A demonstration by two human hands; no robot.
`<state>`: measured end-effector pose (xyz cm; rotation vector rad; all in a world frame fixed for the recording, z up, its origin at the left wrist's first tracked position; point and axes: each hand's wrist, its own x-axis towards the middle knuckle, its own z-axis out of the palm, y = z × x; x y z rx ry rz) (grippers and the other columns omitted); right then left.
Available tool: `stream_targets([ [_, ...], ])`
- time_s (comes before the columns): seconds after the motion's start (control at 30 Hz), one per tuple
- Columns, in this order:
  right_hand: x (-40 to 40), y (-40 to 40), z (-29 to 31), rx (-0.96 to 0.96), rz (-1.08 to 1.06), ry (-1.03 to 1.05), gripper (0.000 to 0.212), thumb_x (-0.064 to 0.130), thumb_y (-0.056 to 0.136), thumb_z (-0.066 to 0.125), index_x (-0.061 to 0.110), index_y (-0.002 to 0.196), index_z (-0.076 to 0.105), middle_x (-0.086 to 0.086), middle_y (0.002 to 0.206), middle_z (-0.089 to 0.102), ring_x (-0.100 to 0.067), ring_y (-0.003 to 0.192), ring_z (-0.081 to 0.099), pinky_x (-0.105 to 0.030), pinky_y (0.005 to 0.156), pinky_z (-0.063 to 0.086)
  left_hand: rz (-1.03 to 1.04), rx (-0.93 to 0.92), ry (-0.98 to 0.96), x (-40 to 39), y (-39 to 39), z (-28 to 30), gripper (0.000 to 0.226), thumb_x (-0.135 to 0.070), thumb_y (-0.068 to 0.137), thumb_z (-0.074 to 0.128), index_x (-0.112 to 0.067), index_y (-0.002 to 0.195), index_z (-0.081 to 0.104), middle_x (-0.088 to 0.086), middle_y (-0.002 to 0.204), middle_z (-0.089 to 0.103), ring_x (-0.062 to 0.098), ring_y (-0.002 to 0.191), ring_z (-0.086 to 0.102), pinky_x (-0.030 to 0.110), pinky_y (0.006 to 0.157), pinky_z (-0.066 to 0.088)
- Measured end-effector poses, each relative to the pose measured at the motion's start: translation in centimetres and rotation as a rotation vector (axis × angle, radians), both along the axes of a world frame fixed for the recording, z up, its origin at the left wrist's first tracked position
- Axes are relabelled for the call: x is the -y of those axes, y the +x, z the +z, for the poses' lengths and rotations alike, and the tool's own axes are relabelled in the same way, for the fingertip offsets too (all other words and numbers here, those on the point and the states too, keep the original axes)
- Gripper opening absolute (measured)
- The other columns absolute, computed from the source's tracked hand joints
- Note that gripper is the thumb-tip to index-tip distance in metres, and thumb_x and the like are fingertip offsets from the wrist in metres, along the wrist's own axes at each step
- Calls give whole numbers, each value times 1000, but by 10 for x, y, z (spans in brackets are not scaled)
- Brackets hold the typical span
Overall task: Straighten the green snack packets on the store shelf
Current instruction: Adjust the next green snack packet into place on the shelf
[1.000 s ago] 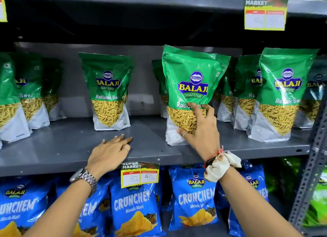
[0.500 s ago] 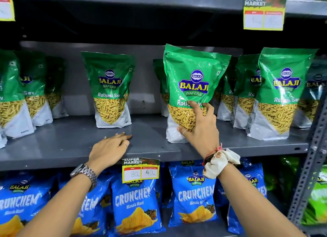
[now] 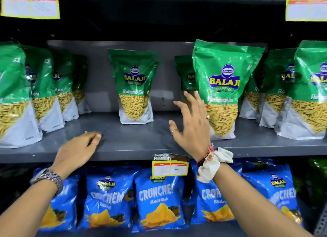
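Head camera footage looked down at a grey metal shelf [image 3: 138, 144] stocked with green snack packets. The right hand [image 3: 192, 128] hovered with its fingers spread and released, gripping nothing, just to the left of a tall green packet [image 3: 224, 88] that stood upright near the front edge of the shelf; whether the fingertips touched the packet's side could not be told. A second green packet [image 3: 134, 88] stood alone and upright further back, near the middle of the shelf, well apart from the tall one. More green packets were lined up in a row on the left [image 3: 42, 88] and clustered on the right [image 3: 307, 95]. The left hand [image 3: 77, 150] lay palm down on the front lip of the shelf, fingers loosely curled and holding nothing, with a metal watch [image 3: 47, 177] on its wrist. A white cloth band [image 3: 214, 164] and a red thread circled the right wrist. A yellow price tag [image 3: 169, 166] hung from the shelf edge between the two arms, and blue chip bags [image 3: 159, 197] filled the shelf below.
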<state>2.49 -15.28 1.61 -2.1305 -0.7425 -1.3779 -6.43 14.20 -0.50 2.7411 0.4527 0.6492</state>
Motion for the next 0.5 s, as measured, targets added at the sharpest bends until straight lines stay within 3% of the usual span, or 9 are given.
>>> stream_targets([
  [0.13,-58,11,6,-50,39,-36,51,29,77,60,12,124,54,-13,145,45,-34,143,30,-50,113,35,-8,-2,40,-34,-12,2,42,-46,94,30,-32,129,50,0,145,45,25,131,44,44,98,41],
  [0.27,-121,30,19,-223,53,-63,63,29,77,66,9,133,46,-18,145,41,-38,141,32,-49,113,35,-70,-25,53,-71,-19,8,41,-43,95,29,-33,130,49,-6,146,44,20,133,41,40,99,40],
  [0.43,-186,57,35,-438,-30,-65,84,40,83,66,20,150,19,-29,154,15,-46,141,23,-53,112,30,-139,-3,113,-99,-22,1,43,-42,95,28,-32,133,46,-8,147,41,16,134,40,32,106,33],
  [0.5,-203,65,37,-471,-113,-14,94,47,81,67,26,152,9,-28,157,2,-49,142,17,-61,107,32,-157,33,164,-103,-20,-5,61,-51,85,15,-30,132,49,-6,146,43,15,134,41,32,110,29],
])
